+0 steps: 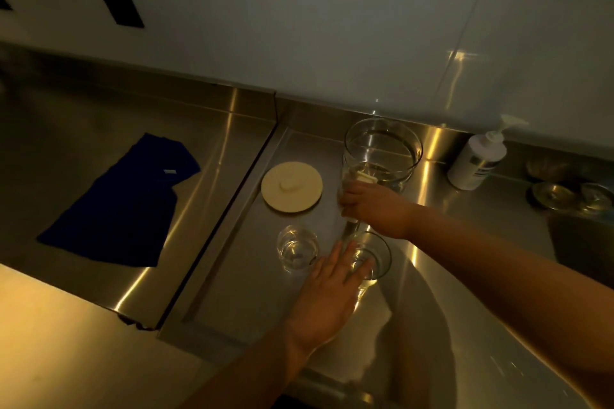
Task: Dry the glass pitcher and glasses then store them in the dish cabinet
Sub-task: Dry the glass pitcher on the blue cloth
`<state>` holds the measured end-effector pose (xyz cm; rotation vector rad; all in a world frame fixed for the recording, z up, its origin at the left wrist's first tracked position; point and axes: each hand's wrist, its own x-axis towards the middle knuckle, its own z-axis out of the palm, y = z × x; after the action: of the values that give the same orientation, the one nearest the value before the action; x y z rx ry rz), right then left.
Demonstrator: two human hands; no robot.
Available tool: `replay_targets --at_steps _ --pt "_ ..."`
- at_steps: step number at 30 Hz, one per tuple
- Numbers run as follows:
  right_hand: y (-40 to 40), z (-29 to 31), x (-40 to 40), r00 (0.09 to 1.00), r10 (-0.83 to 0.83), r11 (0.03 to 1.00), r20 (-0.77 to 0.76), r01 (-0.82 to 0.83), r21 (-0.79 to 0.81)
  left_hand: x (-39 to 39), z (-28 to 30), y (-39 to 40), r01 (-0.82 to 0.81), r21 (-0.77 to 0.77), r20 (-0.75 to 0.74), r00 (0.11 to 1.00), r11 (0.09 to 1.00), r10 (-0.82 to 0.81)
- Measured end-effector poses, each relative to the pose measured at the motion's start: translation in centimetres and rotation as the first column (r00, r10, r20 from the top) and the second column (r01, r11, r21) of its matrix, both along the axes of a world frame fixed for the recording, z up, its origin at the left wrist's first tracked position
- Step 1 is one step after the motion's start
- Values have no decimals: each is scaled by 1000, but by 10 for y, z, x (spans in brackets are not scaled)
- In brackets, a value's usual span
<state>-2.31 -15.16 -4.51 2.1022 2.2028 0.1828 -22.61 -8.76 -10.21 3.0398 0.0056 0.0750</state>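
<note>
A tall glass pitcher (382, 151) stands upright on the steel drainboard (239, 262) near the back wall. My right hand (375, 207) grips its lower body from the front. A round cream lid (291, 187) lies flat to the pitcher's left. Two drinking glasses stand closer to me: one (296, 247) stands free at the left, while the other (373, 257) has the straight fingers of my left hand (329, 295) touching its side. A blue cloth (123, 199) lies spread on the counter to the left.
A white pump bottle (476, 158) stands at the back right by the wall. Two small metal dishes (571, 197) sit further right, next to a sink basin (578, 242). A raised seam separates the drainboard from the left counter.
</note>
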Motion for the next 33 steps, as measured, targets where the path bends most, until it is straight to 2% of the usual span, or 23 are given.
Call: replay_targets --at_steps 4,8,12,14,18,22,26,28,31,33 --pt "-29 -1 3 988 -25 997 151 36 -68 2 -3 -4 -18 14 -1 1000 1000 18" --pt "-49 -8 4 955 -53 981 291 105 -165 13 -2 -7 31 43 25 999 999 -32" --pt "-49 -17 -3 881 -67 911 468 245 -331 25 4 -6 94 88 31 995 992 -97" --pt "-48 -26 0 852 -24 883 523 263 -388 29 4 -4 102 91 34 994 991 -106" --pt "-61 -28 6 825 -22 861 564 303 -409 36 4 -4 117 101 20 993 988 -120" --pt "-85 -25 8 825 -71 905 560 290 -312 50 5 -7 151 128 -21 989 980 -150" --pt "-98 -50 5 718 -14 817 696 409 -406 58 7 -12 141 120 -88 988 983 -131" --pt "-96 -55 0 724 -22 782 689 443 -440 58 3 -13 139 118 -103 987 983 -127" --pt "-89 -54 -1 764 -49 792 644 422 -441 57 0 -11 112 146 -123 988 983 -94" --pt "-87 -55 -1 758 -54 793 650 428 -433 56 -1 -11 107 146 -126 988 984 -88"
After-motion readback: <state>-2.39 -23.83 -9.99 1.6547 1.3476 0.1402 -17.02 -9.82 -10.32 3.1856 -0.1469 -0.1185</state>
